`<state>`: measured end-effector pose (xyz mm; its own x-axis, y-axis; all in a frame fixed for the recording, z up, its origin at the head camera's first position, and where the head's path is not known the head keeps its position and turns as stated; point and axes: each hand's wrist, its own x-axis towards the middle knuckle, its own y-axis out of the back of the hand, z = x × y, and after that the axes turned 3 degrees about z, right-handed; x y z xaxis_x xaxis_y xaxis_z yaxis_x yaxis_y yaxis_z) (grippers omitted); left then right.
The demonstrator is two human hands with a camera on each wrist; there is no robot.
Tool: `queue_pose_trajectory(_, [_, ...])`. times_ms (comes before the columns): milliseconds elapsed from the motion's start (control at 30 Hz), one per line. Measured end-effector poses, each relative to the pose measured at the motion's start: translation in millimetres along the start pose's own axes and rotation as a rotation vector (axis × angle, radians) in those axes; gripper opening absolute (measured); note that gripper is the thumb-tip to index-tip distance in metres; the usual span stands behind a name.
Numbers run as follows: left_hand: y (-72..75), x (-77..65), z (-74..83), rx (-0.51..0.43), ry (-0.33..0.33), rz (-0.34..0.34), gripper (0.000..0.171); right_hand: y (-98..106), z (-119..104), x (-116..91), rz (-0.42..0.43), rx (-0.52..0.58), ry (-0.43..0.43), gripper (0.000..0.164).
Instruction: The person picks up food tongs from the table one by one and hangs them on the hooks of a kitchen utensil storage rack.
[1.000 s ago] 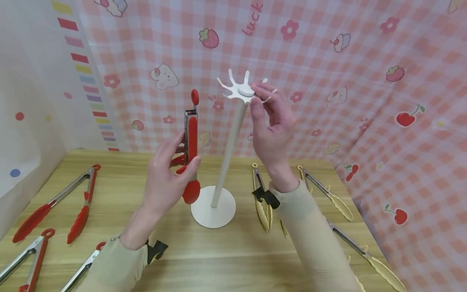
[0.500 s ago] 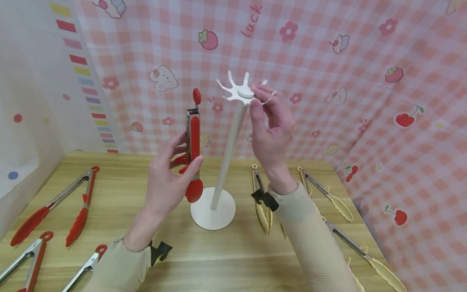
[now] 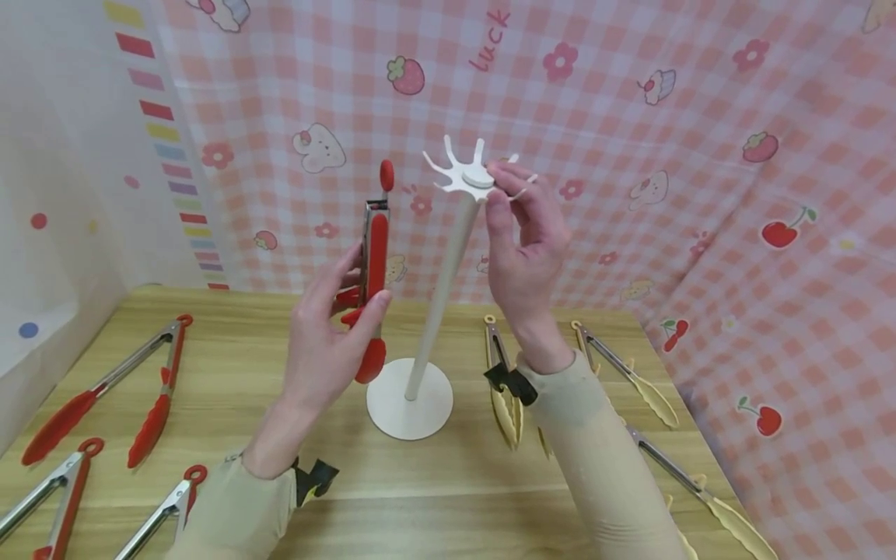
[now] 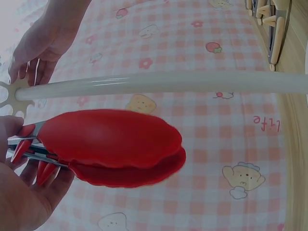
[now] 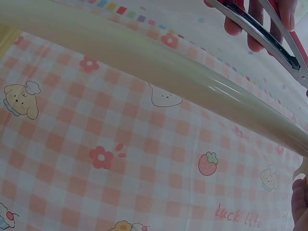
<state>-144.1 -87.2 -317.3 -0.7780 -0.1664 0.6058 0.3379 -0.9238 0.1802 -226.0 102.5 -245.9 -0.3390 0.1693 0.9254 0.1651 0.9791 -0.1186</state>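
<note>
My left hand (image 3: 325, 338) grips a pair of red tongs (image 3: 376, 257) upright, ring end up, left of the white stand's pole (image 3: 442, 288). In the left wrist view the red scalloped heads (image 4: 113, 139) lie close together, and the tongs are apart from the pole. At the top of the stand is a hook rack (image 3: 456, 175) with several thin prongs. My right hand (image 3: 528, 253) pinches the right side of that rack between thumb and fingers. The right wrist view shows the pole (image 5: 159, 67) crossing, with part of the tongs' metal handle (image 5: 260, 33) at upper right.
The stand's round white base (image 3: 409, 416) rests on the wooden table (image 3: 392, 498). Several red tongs (image 3: 168, 381) lie spread at the left. Several cream tongs (image 3: 504, 389) lie at the right, partly behind my right forearm. A pink checked cloth (image 3: 364, 117) hangs behind.
My left hand has raised the tongs slightly and moved them a little right, closer to the pole. The right hand keeps its hold on the rack.
</note>
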Motion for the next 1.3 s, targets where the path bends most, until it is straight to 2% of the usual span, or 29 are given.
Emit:
queue_pose_trajectory(167, [0.0, 1.8, 1.4, -0.008, -0.009, -0.013, 0.061, 0.4, -0.9, -0.2, 0.003, -0.009, -0.005, 0.064])
queue_pose_trajectory(467, [-1.3, 3.9, 1.3, -0.017, 0.015, -0.015, 0.063, 0.5, -1.0, -0.2, -0.007, 0.000, -0.005, 0.047])
queue_pose_trajectory(600, [-2.6, 6.1, 2.4, -0.013, 0.012, -0.021, 0.062, 0.5, -1.1, 0.4, -0.007, 0.005, -0.003, 0.048])
queue_pose_trajectory(800, [-3.9, 8.0, 2.0, -0.009, -0.003, -0.018, 0.061, 0.3, -1.5, 1.0, -0.009, 0.008, 0.001, 0.034])
queue_pose_trajectory(1133, [-5.7, 14.1, 1.9, 0.005, -0.018, -0.022, 0.061, 0.2, -1.8, 1.2, -0.012, 0.003, 0.000, 0.031])
queue_pose_trajectory(1300, [-5.9, 16.4, 3.4, 0.012, -0.017, -0.038, 0.061, 0.1, -1.4, 1.3, -0.006, -0.007, 0.004, 0.037])
